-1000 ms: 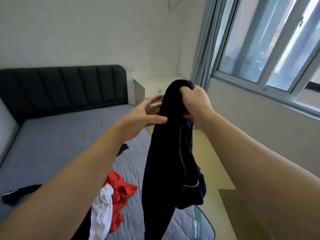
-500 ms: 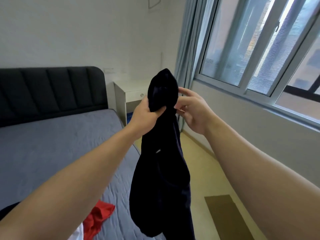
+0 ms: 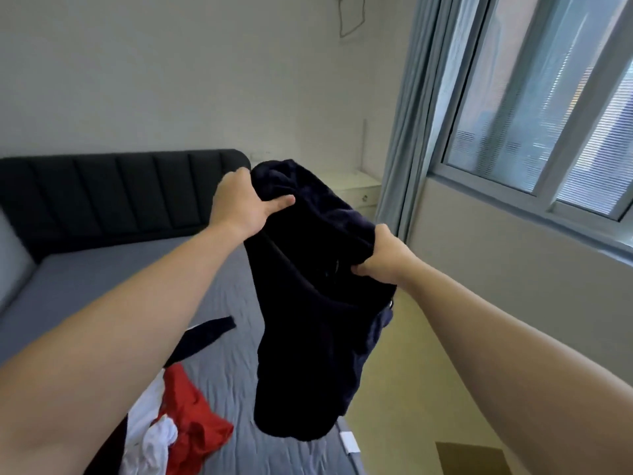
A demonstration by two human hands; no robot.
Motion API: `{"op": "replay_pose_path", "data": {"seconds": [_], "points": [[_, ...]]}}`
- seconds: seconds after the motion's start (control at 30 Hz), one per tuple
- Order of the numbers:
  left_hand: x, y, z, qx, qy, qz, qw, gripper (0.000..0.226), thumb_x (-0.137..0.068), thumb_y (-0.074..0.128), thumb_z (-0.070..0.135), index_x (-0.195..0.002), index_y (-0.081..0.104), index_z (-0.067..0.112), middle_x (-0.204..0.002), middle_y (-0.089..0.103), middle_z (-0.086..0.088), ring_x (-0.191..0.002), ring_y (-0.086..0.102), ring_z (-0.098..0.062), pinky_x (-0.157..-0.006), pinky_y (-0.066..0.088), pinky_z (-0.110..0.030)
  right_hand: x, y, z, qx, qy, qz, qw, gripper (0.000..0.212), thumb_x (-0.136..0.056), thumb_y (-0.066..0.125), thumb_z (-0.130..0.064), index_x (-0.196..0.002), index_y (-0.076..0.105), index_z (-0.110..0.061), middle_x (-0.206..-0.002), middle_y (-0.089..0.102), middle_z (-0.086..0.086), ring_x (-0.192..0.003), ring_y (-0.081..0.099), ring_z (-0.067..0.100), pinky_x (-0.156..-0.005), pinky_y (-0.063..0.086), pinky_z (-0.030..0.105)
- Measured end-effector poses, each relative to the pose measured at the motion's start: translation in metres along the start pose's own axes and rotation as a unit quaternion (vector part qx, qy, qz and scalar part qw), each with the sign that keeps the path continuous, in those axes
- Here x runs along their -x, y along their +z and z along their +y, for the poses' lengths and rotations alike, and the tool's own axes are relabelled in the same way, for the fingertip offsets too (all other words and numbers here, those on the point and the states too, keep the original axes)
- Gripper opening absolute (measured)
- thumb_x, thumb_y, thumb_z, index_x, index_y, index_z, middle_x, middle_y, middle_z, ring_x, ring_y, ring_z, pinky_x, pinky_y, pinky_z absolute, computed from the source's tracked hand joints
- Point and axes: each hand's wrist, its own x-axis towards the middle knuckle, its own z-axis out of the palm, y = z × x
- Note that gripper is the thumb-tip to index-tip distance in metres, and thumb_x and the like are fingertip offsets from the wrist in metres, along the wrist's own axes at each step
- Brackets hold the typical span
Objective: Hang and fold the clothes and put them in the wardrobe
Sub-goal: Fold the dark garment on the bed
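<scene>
Two hands (image 3: 245, 209) (image 3: 385, 260), one navy garment (image 3: 308, 320) held, one red garment (image 3: 195, 426), one white garment (image 3: 154, 437), one bed (image 3: 102, 286).

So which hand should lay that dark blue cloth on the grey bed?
Likely the left hand: it grips the dark navy fabric garment above the grey mattress; the right hand grips it toward the floor side.

Both bare forearms extend forward from the lower corners of the view and converge toward its centre. The left hand (image 3: 245, 205) is the higher one, its thumb clamped across the bunched top of the dark garment (image 3: 308, 337). The right hand (image 3: 385, 260) sits lower, its fingers curled tightly into the fabric.
</scene>
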Motion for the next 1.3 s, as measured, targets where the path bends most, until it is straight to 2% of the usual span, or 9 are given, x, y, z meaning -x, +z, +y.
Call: {"op": "replay_pose_path", "data": {"seconds": [0.2, 0.3, 0.47, 0.57, 0.63, 0.8, 1.0, 1.23, 1.3], "points": [[0.009, -0.013, -0.004, -0.140, 0.054, -0.063, 0.987, 0.067, -0.085, 0.063, 0.005, -0.143, 0.044, 0.033, -0.134, 0.054, -0.005, -0.110, 0.059, -0.033, -0.087, 0.051, -0.042, -0.030, -0.024, -0.017, 0.175, -0.130, 0.031, 0.975, 0.033, -0.083, 0.056, -0.009, -0.108, 0.037, -0.019, -0.106, 0.046, 0.010, -0.087, 0.050, 0.032, -0.071, 0.044, 0.039], [0.012, -0.026, -0.004, -0.134, -0.025, -0.029, 0.990, 0.046, -0.079, 0.047, 0.006, -0.104, 0.068, 0.038, -0.110, 0.069, 0.001, -0.090, 0.059, -0.026, -0.072, 0.047, -0.034, -0.037, -0.033, -0.017, 0.195, -0.127, 0.038, 0.972, 0.029, -0.082, 0.053, -0.014, -0.110, 0.046, -0.017, -0.102, 0.053, 0.007, -0.085, 0.055, 0.030, -0.068, 0.050, 0.039], [0.015, -0.044, 0.010, -0.247, -0.126, 0.034, 0.960, 0.028, -0.080, 0.044, 0.026, -0.102, 0.060, 0.022, -0.092, 0.067, -0.003, -0.072, 0.057, -0.027, -0.063, 0.041, -0.033, -0.040, -0.042, -0.023, 0.195, -0.116, 0.032, 0.973, 0.044, -0.075, 0.055, -0.024, -0.117, 0.047, -0.019, -0.110, 0.051, 0.006, -0.096, 0.054, 0.029, -0.078, 0.049, 0.040], [0.010, -0.047, 0.018, -0.063, -0.225, 0.014, 0.972, 0.026, -0.083, 0.038, 0.015, -0.099, 0.058, 0.014, -0.072, 0.074, -0.008, -0.051, 0.070, -0.026, -0.051, 0.054, -0.032, -0.034, -0.044, -0.032, 0.230, -0.169, 0.011, 0.958, 0.058, -0.076, 0.055, -0.021, -0.133, 0.044, -0.025, -0.127, 0.043, 0.009, -0.111, 0.048, 0.033, -0.087, 0.047, 0.042], [0.006, -0.049, 0.026, 0.137, -0.268, 0.021, 0.953, 0.022, -0.093, 0.042, 0.006, -0.110, 0.056, 0.009, -0.099, 0.070, -0.016, -0.067, 0.073, -0.035, -0.051, 0.061, -0.040, -0.028, -0.045, -0.039, 0.163, -0.196, -0.083, 0.963, 0.054, -0.080, 0.052, -0.013, -0.133, 0.049, -0.025, -0.130, 0.048, 0.007, -0.105, 0.054, 0.029, -0.085, 0.054, 0.040], [0.020, -0.040, 0.054, 0.220, -0.094, -0.004, 0.971, 0.034, -0.090, 0.044, -0.008, -0.095, 0.062, 0.020, -0.104, 0.067, -0.011, -0.090, 0.069, -0.031, -0.063, 0.064, -0.039, -0.009, -0.045, -0.058, -0.008, -0.156, -0.318, 0.935, 0.059, -0.070, 0.066, -0.017, -0.124, 0.052, -0.037, -0.107, 0.067, 0.007, -0.068, 0.070, 0.022, -0.056, 0.056, 0.031], [0.048, -0.039, 0.069, 0.347, -0.030, -0.087, 0.933, 0.029, -0.091, 0.052, -0.014, -0.102, 0.070, 0.005, -0.095, 0.072, -0.012, -0.089, 0.070, -0.023, -0.073, 0.062, -0.035, -0.013, -0.028, -0.073, -0.117, -0.234, 0.022, 0.965, 0.071, -0.069, 0.073, -0.024, -0.131, 0.038, -0.025, -0.126, 0.040, -0.003, -0.107, 0.050, 0.016, -0.087, 0.052, 0.034], [0.070, -0.071, 0.027, 0.511, -0.111, -0.087, 0.848, 0.048, -0.067, 0.062, -0.003, -0.114, 0.062, 0.009, -0.118, 0.066, -0.015, -0.103, 0.069, -0.025, -0.085, 0.057, -0.034, 0.011, 0.009, -0.105, -0.184, -0.161, -0.064, 0.967, 0.019, -0.087, 0.052, -0.018, -0.092, 0.068, -0.008, -0.089, 0.071, 0.012, -0.087, 0.068, 0.033, -0.068, 0.052, 0.035], [0.090, -0.065, -0.003, 0.400, -0.138, -0.086, 0.902, 0.063, -0.068, 0.074, 0.003, -0.126, 0.054, 0.017, -0.138, 0.051, -0.008, -0.123, 0.057, -0.023, -0.095, 0.050, -0.036, 0.020, 0.013, -0.116, -0.300, -0.069, -0.077, 0.948, 0.021, -0.087, 0.050, -0.019, -0.097, 0.066, -0.008, -0.097, 0.070, 0.014, -0.089, 0.067, 0.031, -0.069, 0.051, 0.033]]}}
